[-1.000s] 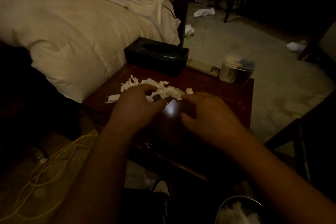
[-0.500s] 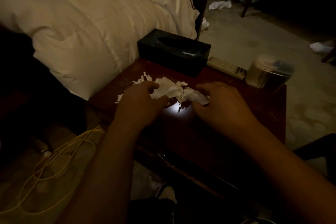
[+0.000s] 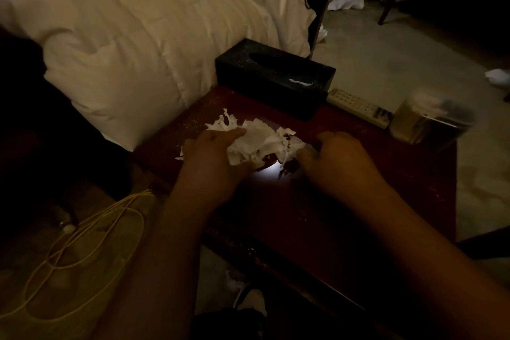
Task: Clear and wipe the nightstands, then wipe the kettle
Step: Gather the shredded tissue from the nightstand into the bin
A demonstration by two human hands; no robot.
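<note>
White torn tissue scraps [image 3: 256, 143] are being bunched together between the left hand [image 3: 212, 157] and the right hand [image 3: 339, 163], fingers of both curled around the heap's edges on the dark red wooden nightstand [image 3: 386, 201]. Clearing is judged barely begun, since a black tissue box [image 3: 276, 74], a remote control [image 3: 358, 107] and a clear container [image 3: 430, 121] are left along the far edge, and crumbs are scattered across the top. No kettle, cloth or second nightstand is shown, and dim light hides the fingertips.
</note>
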